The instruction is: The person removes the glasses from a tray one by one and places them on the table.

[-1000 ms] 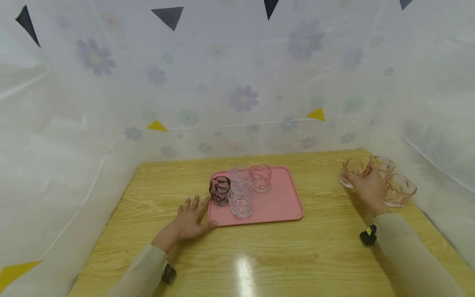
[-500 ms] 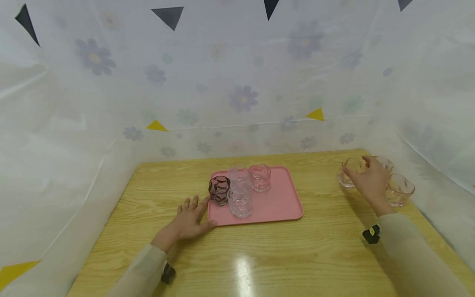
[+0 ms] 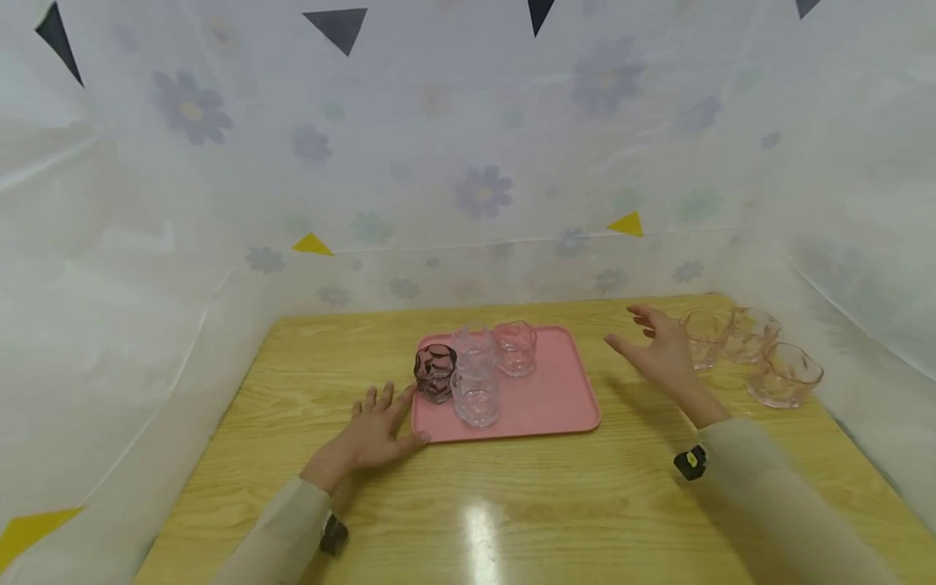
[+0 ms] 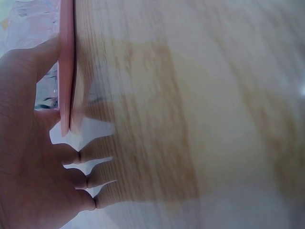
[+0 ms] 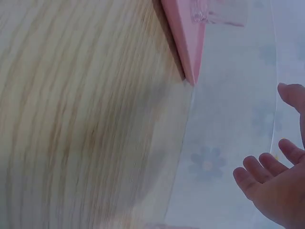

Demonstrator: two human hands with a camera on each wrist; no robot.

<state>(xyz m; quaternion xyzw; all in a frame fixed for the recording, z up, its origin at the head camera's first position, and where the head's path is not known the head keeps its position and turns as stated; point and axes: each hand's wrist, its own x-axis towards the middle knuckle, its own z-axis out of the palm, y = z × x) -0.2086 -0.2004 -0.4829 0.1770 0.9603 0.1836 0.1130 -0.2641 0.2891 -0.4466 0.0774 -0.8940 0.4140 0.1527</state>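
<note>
My left hand (image 3: 371, 435) lies at the left edge of the pink tray (image 3: 548, 406), thumb and index finger touching its rim, the other fingers spread on the table. On the tray stand a dark purple glass (image 3: 435, 374), two clear glasses, one in front (image 3: 477, 402) and one behind (image 3: 474, 345), and a pink glass (image 3: 516, 349). My right hand (image 3: 664, 357) hovers above the table between the tray and the glasses at the right, holding nothing, its thumb and fingers apart. Nearest to it is a pinkish glass (image 3: 705, 341); beside that stand another glass (image 3: 749, 335) and a front one (image 3: 784, 378).
The wooden table (image 3: 556, 504) reaches back to a white flowered sheet (image 3: 409, 179) that hangs behind and along both sides. The three right-hand glasses stand close together near the table's right edge.
My right hand has let go of the pinkish glass at the right and moved left towards the tray. My left hand has stayed at the tray's edge.
</note>
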